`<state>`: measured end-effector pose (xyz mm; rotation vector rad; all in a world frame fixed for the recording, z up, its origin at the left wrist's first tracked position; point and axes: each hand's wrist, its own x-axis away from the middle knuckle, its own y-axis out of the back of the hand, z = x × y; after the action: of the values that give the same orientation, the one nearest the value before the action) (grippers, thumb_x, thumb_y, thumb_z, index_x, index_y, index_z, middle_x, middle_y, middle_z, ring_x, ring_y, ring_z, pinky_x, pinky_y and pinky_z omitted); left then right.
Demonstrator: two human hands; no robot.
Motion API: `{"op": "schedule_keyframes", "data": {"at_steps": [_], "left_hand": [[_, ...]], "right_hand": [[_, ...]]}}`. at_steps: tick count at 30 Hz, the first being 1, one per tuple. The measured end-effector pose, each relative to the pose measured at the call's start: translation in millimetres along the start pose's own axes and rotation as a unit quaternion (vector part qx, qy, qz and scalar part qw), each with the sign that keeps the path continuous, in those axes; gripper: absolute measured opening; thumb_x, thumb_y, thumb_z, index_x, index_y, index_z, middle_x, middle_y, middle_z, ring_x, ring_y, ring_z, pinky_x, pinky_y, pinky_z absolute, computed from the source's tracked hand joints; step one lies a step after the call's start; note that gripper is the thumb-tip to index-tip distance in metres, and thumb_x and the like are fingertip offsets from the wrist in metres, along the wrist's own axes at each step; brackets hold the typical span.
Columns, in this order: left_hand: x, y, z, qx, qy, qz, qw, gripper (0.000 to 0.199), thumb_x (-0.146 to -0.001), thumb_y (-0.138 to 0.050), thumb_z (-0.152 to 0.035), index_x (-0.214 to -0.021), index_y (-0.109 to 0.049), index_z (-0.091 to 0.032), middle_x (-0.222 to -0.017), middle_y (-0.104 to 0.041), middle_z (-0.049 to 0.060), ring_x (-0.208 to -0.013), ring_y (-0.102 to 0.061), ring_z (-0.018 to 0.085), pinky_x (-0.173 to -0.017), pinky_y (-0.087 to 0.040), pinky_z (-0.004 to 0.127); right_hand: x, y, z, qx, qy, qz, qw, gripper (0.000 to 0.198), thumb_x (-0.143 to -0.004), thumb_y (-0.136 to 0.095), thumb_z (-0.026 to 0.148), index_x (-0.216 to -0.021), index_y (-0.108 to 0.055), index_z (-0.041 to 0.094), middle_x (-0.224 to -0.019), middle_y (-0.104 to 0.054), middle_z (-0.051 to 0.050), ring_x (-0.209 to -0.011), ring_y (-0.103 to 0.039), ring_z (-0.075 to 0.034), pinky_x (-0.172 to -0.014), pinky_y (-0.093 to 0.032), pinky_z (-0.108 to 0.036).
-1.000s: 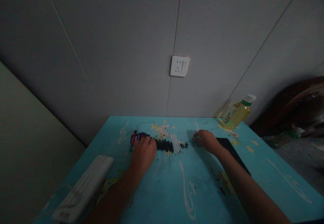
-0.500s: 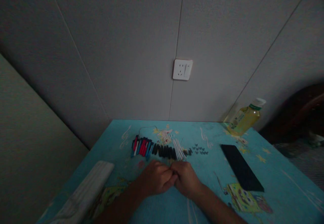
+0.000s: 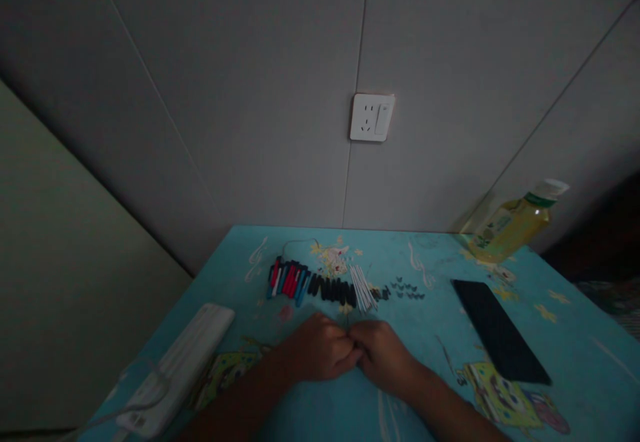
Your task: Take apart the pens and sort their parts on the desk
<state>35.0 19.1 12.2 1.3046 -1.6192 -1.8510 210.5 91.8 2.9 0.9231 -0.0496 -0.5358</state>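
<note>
My left hand (image 3: 325,349) and my right hand (image 3: 384,354) are closed and meet knuckle to knuckle low over the table. A thin dark tip shows between them; whatever they pinch is mostly hidden. Beyond the left hand lies a row of red, white and blue pen barrels (image 3: 290,279) with dark ends. Beside it run several short black tubes (image 3: 332,290). Slim white sticks (image 3: 363,289), resembling pen refills, lie just past the right hand. Farther right are small dark pieces (image 3: 381,293) and rows of tiny dark V-shaped bits (image 3: 406,289).
A white power strip (image 3: 175,369) with a cable lies at left. On the right are a dark flat slab (image 3: 500,332) and, by the wall, a bottle of yellow liquid (image 3: 515,225). A blue patterned cover (image 3: 430,415) spans the table. The wall holds a socket (image 3: 372,117).
The view has shifted, so table things sit farther right and slightly higher. My hands stay together, and a thin dark tip now shows between them. More of the power strip and its cable is visible.
</note>
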Motion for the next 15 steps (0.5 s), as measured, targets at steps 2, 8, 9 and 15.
{"op": "schedule_keyframes", "data": {"at_steps": [2, 8, 9, 15], "left_hand": [[0.1, 0.0, 0.2, 0.004, -0.004, -0.001, 1.0, 0.036, -0.095, -0.045, -0.031, -0.064, -0.061, -0.018, -0.056, -0.062, 0.001, -0.051, -0.057, 0.013, -0.054, -0.04, 0.027], [-0.4, 0.8, 0.0, -0.004, -0.013, -0.003, 1.0, 0.035, -0.095, -0.046, -0.03, -0.066, -0.061, -0.018, -0.057, -0.063, 0.001, -0.052, -0.059, 0.013, -0.054, -0.04, 0.027], [-0.8, 1.4, -0.3, -0.006, -0.013, -0.003, 1.0, 0.035, -0.094, -0.046, -0.03, -0.065, -0.061, -0.018, -0.057, -0.063, 0.001, -0.052, -0.059, 0.013, -0.054, -0.04, 0.027], [-1.8, 1.7, -0.4, -0.009, -0.019, -0.008, 1.0, 0.035, -0.094, -0.046, -0.029, -0.065, -0.062, -0.017, -0.057, -0.063, 0.001, -0.05, -0.058, 0.012, -0.052, -0.04, 0.026]], "right_hand": [[0.5, 1.8, 0.2, 0.005, 0.002, 0.005, 1.0, 0.016, -0.065, -0.045, 0.005, -0.067, -0.05, 0.02, -0.068, -0.06, -0.001, -0.067, -0.058, -0.016, -0.064, -0.037, -0.025], [1.2, 6.6, 2.2, 0.012, 0.001, 0.019, 1.0, 0.017, -0.066, -0.045, 0.005, -0.068, -0.052, 0.02, -0.071, -0.061, -0.001, -0.069, -0.059, -0.016, -0.065, -0.038, -0.024], [1.1, 6.7, 2.1, 0.015, 0.001, 0.02, 1.0, 0.017, -0.067, -0.045, 0.004, -0.069, -0.052, 0.02, -0.071, -0.061, -0.001, -0.069, -0.06, -0.016, -0.065, -0.038, -0.024], [0.0, 5.3, -1.1, 0.032, 0.014, 0.021, 0.999, 0.017, -0.067, -0.046, 0.004, -0.069, -0.053, 0.019, -0.07, -0.061, -0.002, -0.07, -0.06, -0.017, -0.065, -0.038, -0.025]]}}
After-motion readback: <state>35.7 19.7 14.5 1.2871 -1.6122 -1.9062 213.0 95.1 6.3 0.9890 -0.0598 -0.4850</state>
